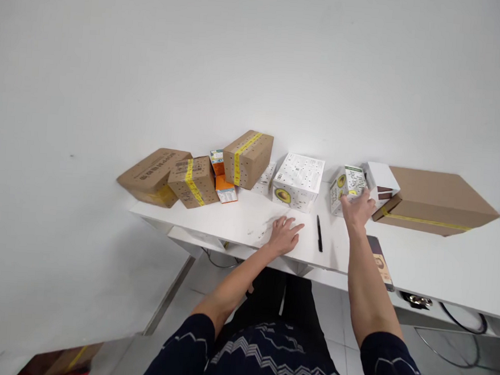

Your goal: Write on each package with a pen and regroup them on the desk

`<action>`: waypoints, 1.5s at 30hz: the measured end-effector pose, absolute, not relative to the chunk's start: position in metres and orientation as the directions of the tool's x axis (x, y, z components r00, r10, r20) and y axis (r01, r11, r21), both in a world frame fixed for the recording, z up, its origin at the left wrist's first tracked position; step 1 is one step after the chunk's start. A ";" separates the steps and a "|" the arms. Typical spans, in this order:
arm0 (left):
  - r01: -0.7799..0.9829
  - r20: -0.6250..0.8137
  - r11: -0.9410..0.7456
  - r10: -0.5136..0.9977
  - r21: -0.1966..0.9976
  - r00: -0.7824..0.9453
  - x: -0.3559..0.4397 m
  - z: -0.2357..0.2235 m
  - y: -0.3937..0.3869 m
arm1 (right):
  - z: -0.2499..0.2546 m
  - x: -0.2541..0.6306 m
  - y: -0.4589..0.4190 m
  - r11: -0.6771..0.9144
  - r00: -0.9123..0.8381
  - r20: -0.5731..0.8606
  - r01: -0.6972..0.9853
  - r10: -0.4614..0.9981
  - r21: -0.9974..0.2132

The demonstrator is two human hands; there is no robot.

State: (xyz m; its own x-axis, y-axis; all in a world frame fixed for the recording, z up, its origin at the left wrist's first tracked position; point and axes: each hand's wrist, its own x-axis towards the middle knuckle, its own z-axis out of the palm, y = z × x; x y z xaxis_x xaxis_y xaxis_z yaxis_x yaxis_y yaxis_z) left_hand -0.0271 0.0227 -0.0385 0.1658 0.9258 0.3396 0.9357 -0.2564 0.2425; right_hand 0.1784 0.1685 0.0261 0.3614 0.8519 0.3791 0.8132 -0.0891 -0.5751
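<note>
My right hand (358, 208) reaches to the back of the white table (442, 258) and grips a small white carton with an avocado picture (348, 186), fingers wrapped on its right side. My left hand (284, 233) lies flat on the tabletop with fingers spread, holding nothing. A black pen (319, 233) lies between the two hands. A larger white avocado box (298, 181) stands just beyond my left hand.
Brown cartons with yellow tape (247, 157) (193, 180) (154, 175) line the back left, with an orange-and-white packet (223, 187) among them. A big flat brown box (435, 201) and a white box (381, 180) sit at the right. A dark booklet (380, 263) lies by my right forearm.
</note>
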 end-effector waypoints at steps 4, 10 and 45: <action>0.942 0.478 -0.323 0.844 0.088 0.245 -0.018 0.007 0.066 | 0.035 0.186 0.149 -0.042 0.335 0.383 0.797 0.861 -0.602; 0.961 0.429 -0.267 0.878 0.070 0.212 -0.014 0.038 0.120 | 0.051 0.196 0.106 0.049 0.339 0.469 0.767 0.816 -0.640; 0.503 0.325 -0.125 0.886 0.855 -0.331 -0.047 -0.047 -0.033 | -0.015 0.172 -0.013 0.051 -0.039 0.034 0.676 0.999 -0.735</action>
State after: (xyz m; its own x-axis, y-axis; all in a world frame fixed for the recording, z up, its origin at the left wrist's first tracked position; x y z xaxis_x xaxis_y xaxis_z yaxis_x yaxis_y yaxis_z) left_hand -0.0466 -0.0333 -0.0474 -0.3313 0.8859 0.3246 0.5034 -0.1251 0.8550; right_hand 0.1722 -0.0133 -0.0151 -0.0386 0.9987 0.0344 0.6764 0.0514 -0.7347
